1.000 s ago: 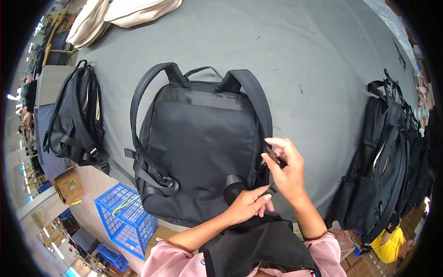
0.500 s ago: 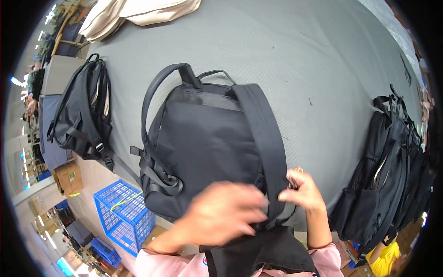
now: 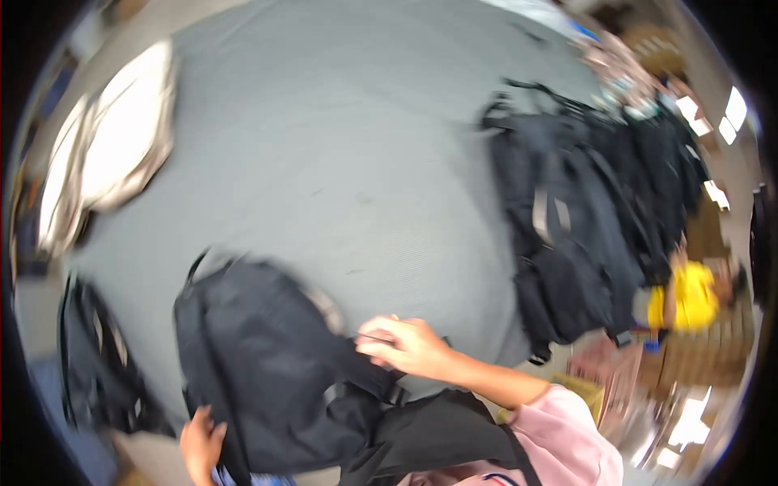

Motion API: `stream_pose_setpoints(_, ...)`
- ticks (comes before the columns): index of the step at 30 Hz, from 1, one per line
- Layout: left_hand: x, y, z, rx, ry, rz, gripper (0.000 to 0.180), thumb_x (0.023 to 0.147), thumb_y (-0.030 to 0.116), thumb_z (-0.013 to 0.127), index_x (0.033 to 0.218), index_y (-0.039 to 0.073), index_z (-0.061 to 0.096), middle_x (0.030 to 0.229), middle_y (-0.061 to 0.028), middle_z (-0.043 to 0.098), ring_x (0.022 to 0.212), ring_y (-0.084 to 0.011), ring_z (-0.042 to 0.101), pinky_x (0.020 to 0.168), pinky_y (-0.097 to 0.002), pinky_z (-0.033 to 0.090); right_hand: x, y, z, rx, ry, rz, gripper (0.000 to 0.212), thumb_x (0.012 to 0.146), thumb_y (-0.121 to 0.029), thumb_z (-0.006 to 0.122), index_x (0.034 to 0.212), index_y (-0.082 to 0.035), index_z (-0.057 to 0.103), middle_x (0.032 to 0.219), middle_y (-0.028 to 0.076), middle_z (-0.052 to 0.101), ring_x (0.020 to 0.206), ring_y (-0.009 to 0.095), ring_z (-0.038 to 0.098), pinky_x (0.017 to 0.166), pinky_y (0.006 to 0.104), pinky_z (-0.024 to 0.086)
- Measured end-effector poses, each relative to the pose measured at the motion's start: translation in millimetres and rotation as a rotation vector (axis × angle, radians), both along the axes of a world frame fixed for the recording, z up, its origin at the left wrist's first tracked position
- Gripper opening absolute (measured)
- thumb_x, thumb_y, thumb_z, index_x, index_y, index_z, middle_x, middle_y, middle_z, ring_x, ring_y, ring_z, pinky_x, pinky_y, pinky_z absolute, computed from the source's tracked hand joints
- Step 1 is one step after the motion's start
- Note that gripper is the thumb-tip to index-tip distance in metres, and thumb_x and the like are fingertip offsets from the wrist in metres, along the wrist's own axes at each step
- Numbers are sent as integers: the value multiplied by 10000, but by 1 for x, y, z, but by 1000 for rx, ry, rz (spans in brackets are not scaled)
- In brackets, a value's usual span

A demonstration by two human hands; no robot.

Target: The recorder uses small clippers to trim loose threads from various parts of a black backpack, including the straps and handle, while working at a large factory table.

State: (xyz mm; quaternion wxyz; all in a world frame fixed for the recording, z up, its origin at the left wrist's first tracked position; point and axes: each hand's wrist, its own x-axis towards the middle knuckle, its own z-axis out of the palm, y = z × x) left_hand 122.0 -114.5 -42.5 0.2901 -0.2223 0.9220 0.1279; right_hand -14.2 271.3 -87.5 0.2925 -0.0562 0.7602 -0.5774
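Black fabric backpack (image 3: 267, 364) lies at the near edge of the grey felt-covered counter (image 3: 365, 162). Right hand (image 3: 409, 347) pinches its strap at the top corner, fingers closed; left hand (image 3: 203, 441) grips its lower left edge.

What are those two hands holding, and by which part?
Both hold the black backpack: the right hand grips its upper right edge near a strap, and the left hand holds its lower left edge. Blur hides the finer grip.
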Motion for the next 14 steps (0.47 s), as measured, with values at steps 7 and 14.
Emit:
stream_pose_setpoints(7, -56, -53, -57, 325, 625, 241, 704, 844, 273, 645, 1415, 18, 322, 1450, -148, 321, 1335, -275, 314, 1084, -384, 271, -27, -37, -14, 80, -173, 122, 816, 796, -497, 671, 1374, -37, 326, 1253, 218, 553, 718, 233, 660, 947, 418, 390)
stream_pose_setpoints(14, -63, -44, -86, 404, 331, 391, 1183, 607, 426, 838, 1490, 121, 112, 1467, -275, 229, 1381, -391, 213, 1111, -469, 228, 14, -52, -48, 118, 20, 106, 835, 748, -332, 770, 1399, -82, 310, 1264, 210, 526, 888, 243, 678, 713, 355, 557)
